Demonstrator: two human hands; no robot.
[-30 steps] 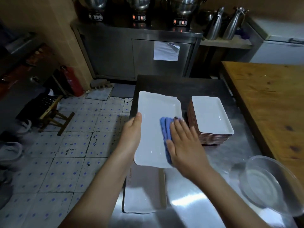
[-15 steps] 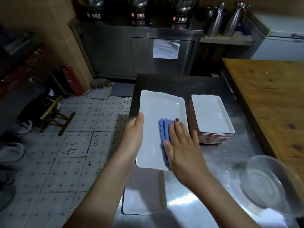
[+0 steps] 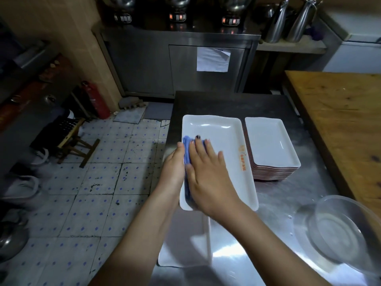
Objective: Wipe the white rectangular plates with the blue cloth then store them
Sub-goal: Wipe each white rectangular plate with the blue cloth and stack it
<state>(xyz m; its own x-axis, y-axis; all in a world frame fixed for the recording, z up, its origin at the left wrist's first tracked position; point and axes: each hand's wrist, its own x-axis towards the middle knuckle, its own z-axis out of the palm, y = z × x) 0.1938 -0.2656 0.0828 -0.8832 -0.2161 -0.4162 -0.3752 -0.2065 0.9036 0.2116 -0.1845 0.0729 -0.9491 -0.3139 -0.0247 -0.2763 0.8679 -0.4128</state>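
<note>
In the head view, we see the white plate [image 3: 224,149] near the middle of the frame, seemingly held a little above the steel table [image 3: 278,213]. The left hand [image 3: 174,168] grasps its 9 o'clock long edge with the thumb over the rim. The right hand [image 3: 208,178] lies flat, fingers straight, pressing the blue cloth [image 3: 186,153] onto the plate's face close to that same edge. We judge the plate stiff, fairly heavy for its size and breakable, and its glazed surface is probably slick if damp, so we would hold it by the raised rim on a long side rather than by a corner. The cloth is soft and folds under the palm (it needs only flat pressure). At 3 o'clock of the plate, just beside it, stands the stack of plates [image 3: 268,145], a likely place to store this one. At 6 o'clock another plate [image 3: 181,244] lies on the table, partly hidden by the arms. A clear bowl [image 3: 340,230] sits at 5 o'clock and a wooden table [image 3: 340,112] at 2 o'clock. The steel shines and shows a few droplets, so things may slide on it. At 9 o'clock is a tiled floor [image 3: 103,182] with a stool [image 3: 74,139] and a fire extinguisher [image 3: 97,100]. At 12 o'clock is a steel cabinet [image 3: 148,65].
</note>
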